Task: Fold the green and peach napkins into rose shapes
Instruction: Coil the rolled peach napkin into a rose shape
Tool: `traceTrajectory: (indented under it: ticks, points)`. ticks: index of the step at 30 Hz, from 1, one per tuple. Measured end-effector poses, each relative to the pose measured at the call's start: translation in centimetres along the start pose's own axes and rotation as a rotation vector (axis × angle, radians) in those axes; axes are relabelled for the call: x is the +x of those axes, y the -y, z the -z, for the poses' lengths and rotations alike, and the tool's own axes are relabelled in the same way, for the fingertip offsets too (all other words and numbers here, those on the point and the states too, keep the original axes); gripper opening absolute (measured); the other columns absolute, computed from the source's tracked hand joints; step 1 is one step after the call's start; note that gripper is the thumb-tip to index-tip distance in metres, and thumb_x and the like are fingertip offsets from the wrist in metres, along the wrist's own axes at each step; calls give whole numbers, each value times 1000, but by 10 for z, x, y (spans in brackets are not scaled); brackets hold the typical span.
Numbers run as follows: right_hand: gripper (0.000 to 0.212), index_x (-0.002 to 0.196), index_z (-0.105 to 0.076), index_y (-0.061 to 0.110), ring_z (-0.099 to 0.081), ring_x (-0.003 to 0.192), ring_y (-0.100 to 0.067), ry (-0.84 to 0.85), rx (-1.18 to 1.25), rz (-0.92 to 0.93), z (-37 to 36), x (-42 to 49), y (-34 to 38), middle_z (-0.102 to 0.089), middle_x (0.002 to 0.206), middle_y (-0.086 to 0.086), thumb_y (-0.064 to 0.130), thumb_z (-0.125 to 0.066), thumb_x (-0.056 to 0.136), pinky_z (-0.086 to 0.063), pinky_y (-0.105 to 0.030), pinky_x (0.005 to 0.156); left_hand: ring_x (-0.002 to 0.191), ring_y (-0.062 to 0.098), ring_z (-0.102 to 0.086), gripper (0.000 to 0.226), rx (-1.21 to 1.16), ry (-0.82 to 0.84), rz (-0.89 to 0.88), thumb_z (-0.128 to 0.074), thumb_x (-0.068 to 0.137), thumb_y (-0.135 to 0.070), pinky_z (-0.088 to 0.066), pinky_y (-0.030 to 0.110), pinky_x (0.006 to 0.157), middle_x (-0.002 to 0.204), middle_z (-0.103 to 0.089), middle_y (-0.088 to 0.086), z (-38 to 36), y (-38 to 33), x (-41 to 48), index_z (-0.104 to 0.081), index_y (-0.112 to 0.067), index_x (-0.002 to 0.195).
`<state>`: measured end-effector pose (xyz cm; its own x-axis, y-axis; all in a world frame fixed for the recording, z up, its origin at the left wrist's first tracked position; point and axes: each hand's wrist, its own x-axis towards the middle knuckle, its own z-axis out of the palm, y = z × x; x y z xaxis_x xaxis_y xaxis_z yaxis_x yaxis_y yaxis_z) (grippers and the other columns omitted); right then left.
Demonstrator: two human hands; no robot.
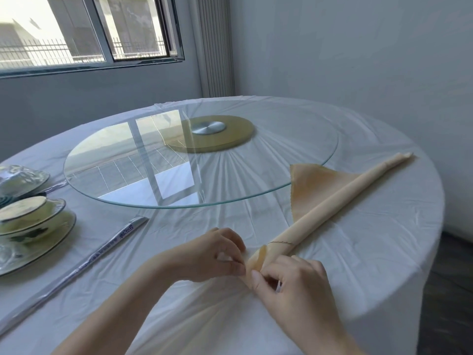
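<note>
1. The left hand [215, 254] and the right hand [289, 280] pinch the near end of the long rolled peach cloth napkin [332, 208] with curled fingers [236, 266].
2. From the fingers, the roll runs away rightward across the white-clothed round worktop [371, 265].
3. Far left of the fingers, a pale shallow bowl [23, 213] sits on a dark-rimmed ceramic plate [60, 233].

Both bare forearms reach in from the near edge of the table [378, 265] and converge. The left hand [217, 254] curls its fingers, pinching the near end of the rolled peach napkin [332, 203]. The right hand [289, 280], knuckles up, pinches that same end.
</note>
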<state>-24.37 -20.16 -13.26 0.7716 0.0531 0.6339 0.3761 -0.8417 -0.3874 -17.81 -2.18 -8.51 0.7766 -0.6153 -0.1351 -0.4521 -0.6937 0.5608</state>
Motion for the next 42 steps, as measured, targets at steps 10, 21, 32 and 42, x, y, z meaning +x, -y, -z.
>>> traceTrajectory:
  ticks: [10,21,32,42]
  points:
    - [23,67,-57,32,-54,61,-4,58,1,56,0,3,-3,-55,66,15,55,-59,67,-31,-26,67,99,3,-36,21,175,34,99,-55,89,-43,-29,19,81,108,-46,-16,-4,-14,11,-56,-28,74]
    - [27,51,-58,28,-50,51,-9,26,-122,38,-15,1,-5,-49,52,9,50,-61,68,-30,-27,62,99,-4,-45,28,36,-108,-16,-59,82,-18,-35,9,78,108,-47,-19,-1,-14,-2,-54,-45,84]
    - [24,58,-57,31,-49,55,0,-36,-18,30,-12,6,-13,-53,56,16,52,-55,70,-29,-21,63,106,6,-42,12,99,-73,-1,-68,84,-34,-33,16,90,105,-47,-17,-3,-7,7,-68,-36,96]
    - [17,60,-55,31,-53,56,-3,26,-76,45,-10,6,-14,-54,64,16,48,-52,62,-25,-23,64,100,24,-56,25,258,216,172,-55,91,-31,-49,38,87,108,-60,5,10,-34,32,-64,-16,109]
